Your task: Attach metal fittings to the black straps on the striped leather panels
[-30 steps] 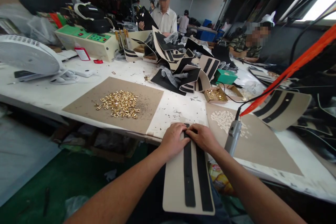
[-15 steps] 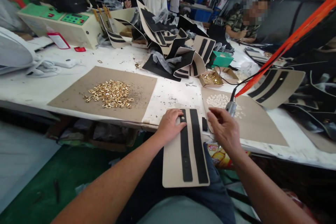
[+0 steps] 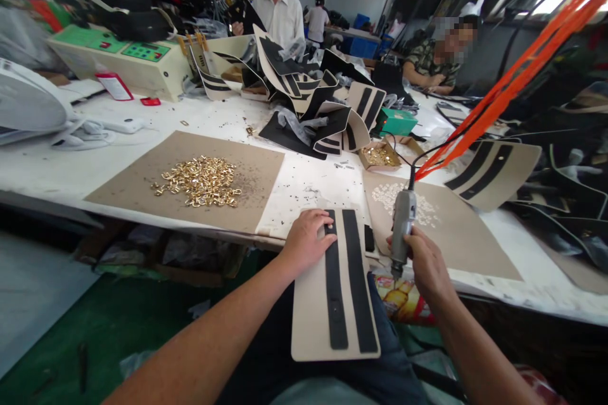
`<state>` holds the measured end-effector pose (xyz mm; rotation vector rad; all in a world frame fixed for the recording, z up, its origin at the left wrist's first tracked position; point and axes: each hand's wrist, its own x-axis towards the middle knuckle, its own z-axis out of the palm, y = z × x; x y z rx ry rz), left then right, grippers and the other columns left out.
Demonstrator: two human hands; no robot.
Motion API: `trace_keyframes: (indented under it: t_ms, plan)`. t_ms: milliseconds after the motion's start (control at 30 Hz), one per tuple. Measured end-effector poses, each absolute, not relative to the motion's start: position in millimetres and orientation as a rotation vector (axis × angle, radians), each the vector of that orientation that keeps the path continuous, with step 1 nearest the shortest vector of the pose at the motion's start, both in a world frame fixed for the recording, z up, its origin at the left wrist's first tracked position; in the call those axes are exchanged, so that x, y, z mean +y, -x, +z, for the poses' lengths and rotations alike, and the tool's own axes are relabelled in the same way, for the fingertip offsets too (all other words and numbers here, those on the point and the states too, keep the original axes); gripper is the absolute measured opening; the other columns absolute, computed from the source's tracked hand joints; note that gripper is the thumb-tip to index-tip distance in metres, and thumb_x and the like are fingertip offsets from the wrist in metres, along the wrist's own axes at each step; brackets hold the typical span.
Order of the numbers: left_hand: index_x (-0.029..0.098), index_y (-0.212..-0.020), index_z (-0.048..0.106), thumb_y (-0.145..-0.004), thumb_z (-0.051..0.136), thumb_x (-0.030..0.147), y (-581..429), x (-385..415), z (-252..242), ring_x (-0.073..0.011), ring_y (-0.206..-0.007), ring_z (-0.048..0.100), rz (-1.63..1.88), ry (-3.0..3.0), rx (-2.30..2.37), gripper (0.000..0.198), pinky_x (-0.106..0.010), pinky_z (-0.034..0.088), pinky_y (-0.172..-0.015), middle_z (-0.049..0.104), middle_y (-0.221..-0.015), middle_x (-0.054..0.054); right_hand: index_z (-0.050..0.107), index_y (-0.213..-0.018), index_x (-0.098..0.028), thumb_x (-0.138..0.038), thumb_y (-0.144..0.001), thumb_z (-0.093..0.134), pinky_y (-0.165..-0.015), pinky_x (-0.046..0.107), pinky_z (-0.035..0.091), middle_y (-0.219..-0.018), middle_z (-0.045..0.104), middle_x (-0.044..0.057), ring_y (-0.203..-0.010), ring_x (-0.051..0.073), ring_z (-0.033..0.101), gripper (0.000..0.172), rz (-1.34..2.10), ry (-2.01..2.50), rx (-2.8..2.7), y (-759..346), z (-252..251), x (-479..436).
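Observation:
Across my lap and the table edge lies a beige panel (image 3: 311,319) with two black strips running lengthwise. My left hand (image 3: 308,242) holds its far left part, fingers and thumb on the left strip, hiding the spot beneath them. In my right hand (image 3: 424,259) is a grey electric screwdriver (image 3: 403,221), upright with its bit pointing down, just right of the panel. It hangs on a black cable beside orange bands (image 3: 494,92). Small clear washer-like pieces (image 3: 387,196) are scattered on a brown sheet behind the screwdriver.
Gold metal buckles (image 3: 202,180) lie heaped on another brown sheet (image 3: 128,186) at left. Striped panels (image 3: 304,85) are piled at the back, near a small box (image 3: 380,155) of gold parts. One more striped panel (image 3: 498,171) lies right. Co-workers sit and stand beyond the table.
My right hand has closed on the screwdriver and drawn it down and left, upright beside the panel. My left hand stays on the panel; its fingers now cover the pale round piece on the strip.

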<state>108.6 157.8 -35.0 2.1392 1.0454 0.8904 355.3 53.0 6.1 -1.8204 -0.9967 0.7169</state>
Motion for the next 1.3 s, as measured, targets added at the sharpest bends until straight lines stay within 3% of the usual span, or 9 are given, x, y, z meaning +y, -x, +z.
trace_keyframes:
  t_ms: [100,200,367,600,1100,1300]
  plan:
    - [0.021,-0.104,0.073,-0.078,0.080,0.020,-108.7,157.3,-35.6,-0.0266,-0.120,0.059,0.893,-2.131,1.050,0.026,-0.048,0.047,-0.109,0.069,-0.122,-0.008,0.063,-0.093,-0.020,-0.047,-0.083,0.051,-0.074,0.041,0.057,-0.082,0.067,0.006,-0.075,0.025,0.066,0.032,0.975,1.384,-0.691,-335.2,21.5,70.2]
    - [0.022,-0.104,0.073,-0.079,0.080,0.021,-109.1,157.8,-36.7,-0.0261,-0.121,0.058,0.892,-2.126,1.053,0.026,-0.046,0.047,-0.109,0.068,-0.122,-0.007,0.062,-0.094,-0.021,-0.046,-0.081,0.066,-0.070,0.035,0.057,-0.075,0.061,0.000,-0.067,0.019,0.063,0.028,1.065,1.176,-0.662,-309.6,36.6,96.6]
    - [0.023,-0.102,0.073,-0.077,0.081,0.020,-109.2,158.5,-37.2,-0.0271,-0.121,0.057,0.886,-2.095,1.063,0.026,-0.047,0.047,-0.108,0.067,-0.122,-0.007,0.054,-0.070,-0.021,-0.048,-0.082,0.077,-0.056,0.027,0.049,-0.061,0.054,-0.003,-0.054,0.014,0.054,0.038,0.912,1.116,-0.919,-267.9,40.5,141.1]
    - [0.023,-0.102,0.072,-0.076,0.081,0.019,-108.2,157.7,-32.8,-0.0284,-0.121,0.058,0.883,-2.040,1.046,0.028,-0.048,0.048,-0.107,0.067,-0.123,-0.008,0.049,-0.068,-0.022,-0.043,-0.082,0.080,-0.045,0.025,0.042,-0.053,0.048,-0.006,-0.045,0.011,0.046,0.040,0.816,1.084,-0.974,-245.8,23.2,161.8]
    - [0.022,-0.106,0.073,-0.076,0.080,0.019,-107.9,160.0,-31.8,-0.0291,-0.122,0.057,0.827,-2.035,1.050,0.030,-0.048,0.047,-0.108,0.066,-0.126,-0.009,0.051,-0.071,-0.023,-0.035,-0.086,0.072,-0.051,0.028,0.046,-0.057,0.052,-0.005,-0.049,0.013,0.049,0.029,0.750,1.146,-1.131,-249.3,11.7,157.4]
    - [0.025,-0.114,0.070,-0.082,0.075,0.025,-109.0,162.6,-32.8,-0.0302,-0.126,0.056,0.803,-2.035,1.029,0.033,-0.049,0.045,-0.109,0.067,-0.127,-0.007,0.050,-0.076,-0.024,-0.035,-0.084,0.072,-0.053,0.029,0.047,-0.063,0.053,-0.004,-0.054,0.013,0.050,0.026,0.869,1.073,-1.266,-251.5,10.8,159.9]
